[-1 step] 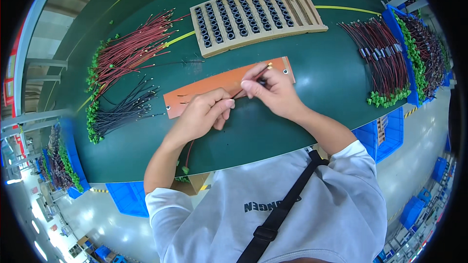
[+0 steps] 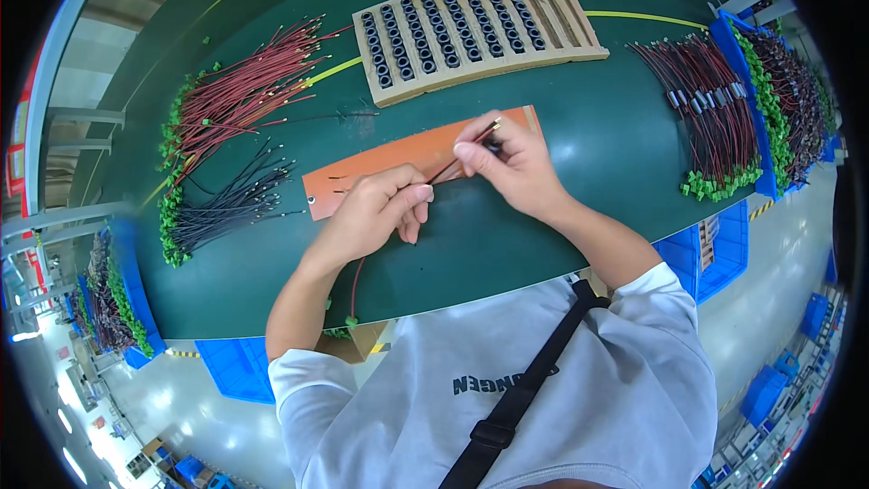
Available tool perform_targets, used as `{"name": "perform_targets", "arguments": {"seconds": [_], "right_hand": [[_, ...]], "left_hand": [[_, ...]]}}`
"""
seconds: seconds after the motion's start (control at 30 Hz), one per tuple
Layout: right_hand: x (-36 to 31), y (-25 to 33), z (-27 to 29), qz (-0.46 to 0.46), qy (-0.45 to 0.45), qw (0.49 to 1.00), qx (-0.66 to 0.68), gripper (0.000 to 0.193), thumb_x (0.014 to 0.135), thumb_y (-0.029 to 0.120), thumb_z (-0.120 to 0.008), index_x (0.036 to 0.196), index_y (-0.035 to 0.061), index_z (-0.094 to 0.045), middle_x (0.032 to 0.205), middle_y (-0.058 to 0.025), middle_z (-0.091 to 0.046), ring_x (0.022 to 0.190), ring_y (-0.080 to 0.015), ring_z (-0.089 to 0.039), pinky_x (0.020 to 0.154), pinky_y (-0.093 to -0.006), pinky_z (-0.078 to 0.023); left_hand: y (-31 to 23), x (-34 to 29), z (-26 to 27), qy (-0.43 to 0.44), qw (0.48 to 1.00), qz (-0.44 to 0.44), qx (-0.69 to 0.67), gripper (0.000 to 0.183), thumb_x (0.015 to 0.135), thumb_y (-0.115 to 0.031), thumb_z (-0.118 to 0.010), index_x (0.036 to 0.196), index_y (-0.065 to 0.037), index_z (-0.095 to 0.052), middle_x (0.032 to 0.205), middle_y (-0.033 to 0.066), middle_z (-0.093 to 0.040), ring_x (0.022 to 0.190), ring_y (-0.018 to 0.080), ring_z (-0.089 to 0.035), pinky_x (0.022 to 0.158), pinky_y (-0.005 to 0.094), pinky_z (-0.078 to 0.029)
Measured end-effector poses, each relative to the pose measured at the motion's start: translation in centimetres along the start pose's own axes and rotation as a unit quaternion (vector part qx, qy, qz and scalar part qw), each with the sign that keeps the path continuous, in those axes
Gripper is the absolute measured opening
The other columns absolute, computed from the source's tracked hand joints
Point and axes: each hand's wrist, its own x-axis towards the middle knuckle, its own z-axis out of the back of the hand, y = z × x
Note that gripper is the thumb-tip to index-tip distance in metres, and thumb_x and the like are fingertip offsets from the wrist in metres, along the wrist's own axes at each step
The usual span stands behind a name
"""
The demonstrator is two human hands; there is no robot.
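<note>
My left hand is closed, thumb and forefinger pinching red and black wires over the front edge of an orange board. From below that hand a red strand hangs to a green connector near the table's front edge. Closed on the other end of the wires is my right hand, with the light-coloured tips poking out above its fingers. Something dark shows beneath those fingers, mostly hidden, so its kind cannot be made out.
Behind the board stands a wooden tray with rows of black rings. Red wires and black wires with green connectors lie at left. Wires carrying grey cylinders lie at right, beside a blue bin.
My right hand has shifted slightly, and the wire tips sit a little lower and further left. The hanging green connector has swung a little to the right. My left hand keeps its place.
</note>
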Motion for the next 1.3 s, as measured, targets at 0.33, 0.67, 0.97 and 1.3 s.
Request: {"name": "perform_targets", "arguments": {"seconds": [0.33, 0.67, 0.97, 1.3], "right_hand": [[0.3, 0.8, 0.9, 0.057, -0.063, 0.988, -0.127, 0.023, 0.104, 0.014, -0.061, 0.124, 0.0012, -0.064, 0.087, -0.0028, -0.066, 0.076, -0.0065, -0.065, 0.068, -0.0221, -0.055], [1.3, -0.1, 2.1, 0.019, -0.039, 0.988, 0.145, 0.034, 0.11, 0.018, -0.049, 0.14, 0.0029, -0.052, 0.11, -0.0078, -0.061, 0.074, -0.0091, -0.045, 0.07, -0.0233, -0.044], [1.1, 0.2, 2.4, -0.038, -0.045, 0.967, 0.248, 0.032, 0.111, 0.022, -0.046, 0.134, 0.0016, -0.053, 0.107, -0.0106, -0.062, 0.07, -0.008, -0.041, 0.067, -0.0227, -0.042], [0.2, 0.2, 0.4, -0.054, 0.038, 0.992, 0.111, 0.034, 0.111, 0.024, -0.048, 0.133, 0.0004, -0.056, 0.11, -0.0119, -0.067, 0.08, -0.0096, -0.056, 0.076, -0.0254, -0.051]], "left_hand": [[1.1, 0.7, -0.2, -0.003, 0.999, -0.047, 0.006, 0.029, 0.108, -0.023, -0.055, 0.114, 0.0, -0.071, 0.068, -0.003, -0.052, 0.062, 0.0053, -0.045, 0.056, 0.0234, -0.037], [0.6, 0.7, -0.4, -0.019, 0.998, -0.061, -0.03, 0.028, 0.108, -0.026, -0.054, 0.104, -0.003, -0.07, 0.066, -0.0034, -0.05, 0.059, 0.0045, -0.041, 0.054, 0.0227, -0.033], [1.4, 1.0, -0.5, -0.026, 0.997, -0.074, 0.002, 0.029, 0.108, -0.025, -0.054, 0.102, -0.003, -0.07, 0.066, -0.0027, -0.05, 0.061, 0.006, -0.043, 0.056, 0.0246, -0.036], [0.7, 1.2, -1.2, -0.021, 0.995, -0.097, -0.023, 0.028, 0.109, -0.022, -0.053, 0.104, -0.002, -0.071, 0.068, -0.0026, -0.051, 0.063, 0.0058, -0.045, 0.058, 0.0243, -0.037]]}}
